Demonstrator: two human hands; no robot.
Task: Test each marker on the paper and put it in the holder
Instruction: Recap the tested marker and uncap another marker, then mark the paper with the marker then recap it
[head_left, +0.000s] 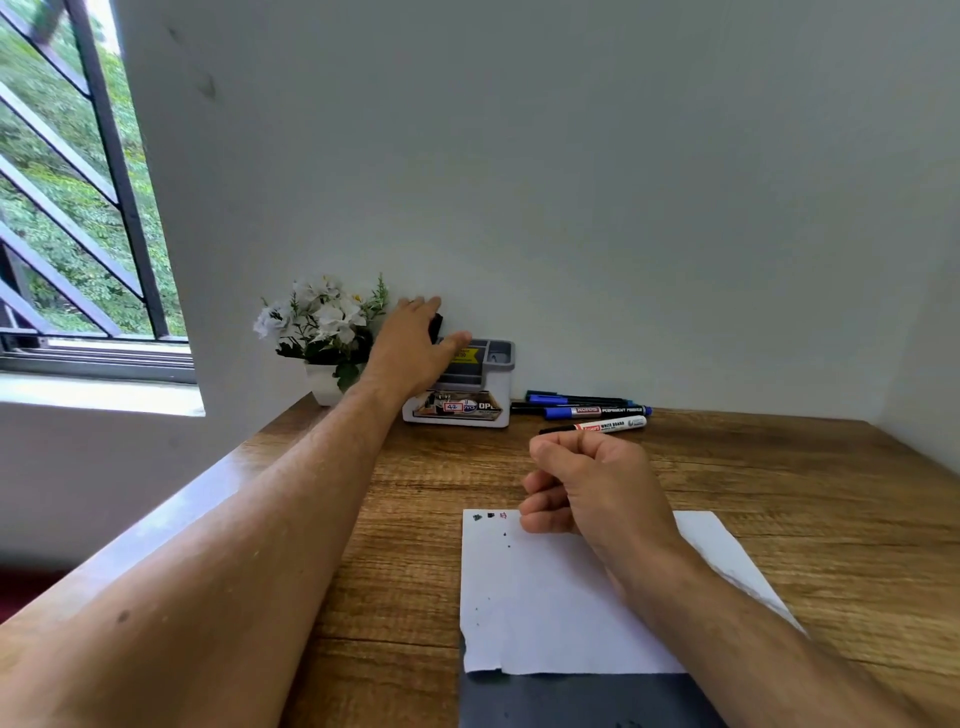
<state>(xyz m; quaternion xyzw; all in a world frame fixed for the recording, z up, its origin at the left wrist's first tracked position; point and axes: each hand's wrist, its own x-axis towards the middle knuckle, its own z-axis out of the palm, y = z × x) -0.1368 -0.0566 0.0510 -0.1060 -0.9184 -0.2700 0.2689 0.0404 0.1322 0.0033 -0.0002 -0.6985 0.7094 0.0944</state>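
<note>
At my ten o'clock, white artificial flowers in a white pot (324, 332) sit on the wooden desk (779, 493), beside a black-barred window (78, 208).

I count two hands (415, 343), one paper (545, 597), one holder (467, 384), one flower pot (324, 382), and about four markers (592, 412) lying on the worktop (415, 519).

The table (779, 467) looks like wood with a rough, matt grain; the paper (545, 597) is white, matt, torn at its near edge; the holder (498, 364) looks like smooth grey plastic; the markers (592, 411) have glossy plastic barrels.
</note>
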